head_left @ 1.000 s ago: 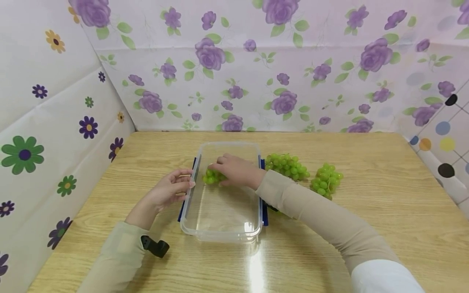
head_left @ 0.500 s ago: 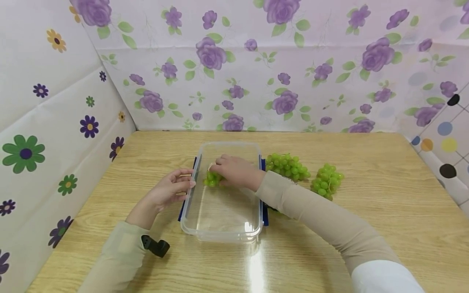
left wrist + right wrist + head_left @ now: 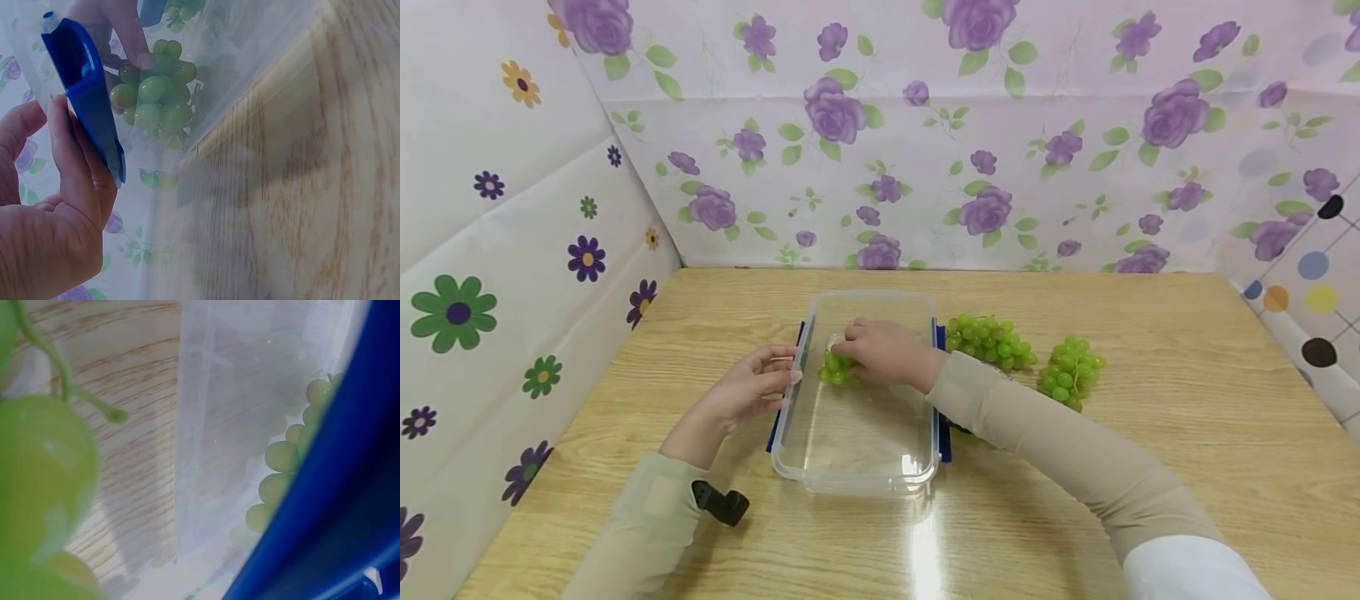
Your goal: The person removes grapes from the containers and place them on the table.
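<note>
A clear plastic food container (image 3: 854, 482) with blue side latches stands on the wooden table. Inside its far half, my right hand (image 3: 887, 354) holds a small bunch of green grapes (image 3: 835, 368) by its upper part. Through the clear wall in the left wrist view, the held grapes (image 3: 156, 94) hang low with fingers touching them. My left hand (image 3: 752, 383) rests against the container's left side, its fingers lying on the outside of the blue latch (image 3: 94, 94). In the right wrist view, held grapes (image 3: 44, 475) fill the left edge.
Two more bunches of green grapes lie to the right of the container, a long bunch (image 3: 992, 340) close to its side and a rounder bunch (image 3: 1069, 371) farther right. More green shows beneath my right forearm (image 3: 1000, 408). Flowered sheets (image 3: 910, 167) close off the back and sides.
The held grapes have shifted slightly to the right and down within the container, with my right hand moving very little. My left hand stays at the container's left side.
</note>
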`<state>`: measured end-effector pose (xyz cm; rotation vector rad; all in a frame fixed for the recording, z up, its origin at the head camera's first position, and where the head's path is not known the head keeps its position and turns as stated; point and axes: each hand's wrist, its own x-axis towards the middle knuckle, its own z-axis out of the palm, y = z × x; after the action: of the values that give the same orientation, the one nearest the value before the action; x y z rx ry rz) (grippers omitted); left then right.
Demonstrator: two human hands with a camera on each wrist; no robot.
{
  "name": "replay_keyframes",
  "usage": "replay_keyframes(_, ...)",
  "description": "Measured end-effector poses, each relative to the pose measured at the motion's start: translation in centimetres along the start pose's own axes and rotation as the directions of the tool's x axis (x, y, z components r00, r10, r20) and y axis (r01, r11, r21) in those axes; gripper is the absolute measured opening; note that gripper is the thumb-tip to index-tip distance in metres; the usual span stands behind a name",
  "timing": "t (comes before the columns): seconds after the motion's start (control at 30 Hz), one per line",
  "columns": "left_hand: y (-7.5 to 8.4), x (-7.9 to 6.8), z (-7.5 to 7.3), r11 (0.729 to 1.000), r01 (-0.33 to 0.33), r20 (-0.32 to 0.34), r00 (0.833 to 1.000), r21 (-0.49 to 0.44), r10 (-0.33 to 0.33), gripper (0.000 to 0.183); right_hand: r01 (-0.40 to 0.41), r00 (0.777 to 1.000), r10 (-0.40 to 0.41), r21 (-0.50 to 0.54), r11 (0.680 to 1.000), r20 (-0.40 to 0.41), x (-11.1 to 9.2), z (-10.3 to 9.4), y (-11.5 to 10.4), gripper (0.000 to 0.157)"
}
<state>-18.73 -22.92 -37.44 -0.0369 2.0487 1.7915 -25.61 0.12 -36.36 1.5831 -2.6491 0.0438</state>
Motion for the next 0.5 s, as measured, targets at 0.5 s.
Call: replay_keyframes(0.5,-0.15,0.09,-0.08,1.0,-0.011,-0.002,1.0,-0.009,0.011,0.057,-0.104,0.994,0.11,0.179,0.978,-0.026,-0.3,-0.27,0.18,0.031)
